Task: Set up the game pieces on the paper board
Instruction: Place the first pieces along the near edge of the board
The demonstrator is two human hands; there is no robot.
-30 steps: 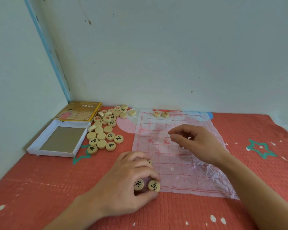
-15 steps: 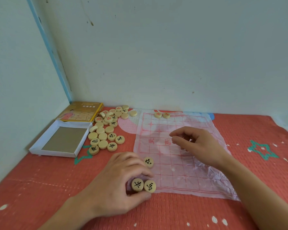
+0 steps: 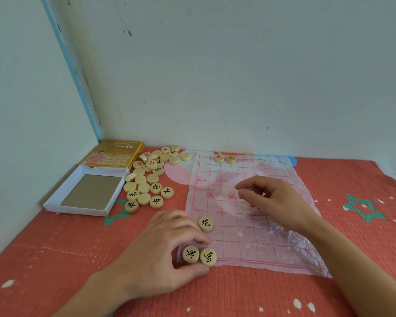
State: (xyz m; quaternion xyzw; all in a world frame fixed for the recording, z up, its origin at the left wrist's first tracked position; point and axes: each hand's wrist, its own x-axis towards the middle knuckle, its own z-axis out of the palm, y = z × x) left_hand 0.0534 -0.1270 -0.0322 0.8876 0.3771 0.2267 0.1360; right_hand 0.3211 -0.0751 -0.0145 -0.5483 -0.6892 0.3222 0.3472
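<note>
Between thumb and curled fingers of the left hand (image 3: 162,255) sat two black-marked discs (image 3: 190,254) at the paper board's (image 3: 249,243) near corner; a third disc (image 3: 206,224) lay just beyond the fingertips. Two red discs (image 3: 219,158) stood at the far edge — most lay unplaced in the heap (image 3: 146,179) beyond that hand. Whether the right hand (image 3: 277,200), curled over mid-board, held anything I could not tell. Discs were pale, round; the board thin, crumpled.

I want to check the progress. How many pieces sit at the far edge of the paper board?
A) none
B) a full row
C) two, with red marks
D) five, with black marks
C: two red-marked pieces lie side by side at the far edge of the paper board, and no others are there.
</note>
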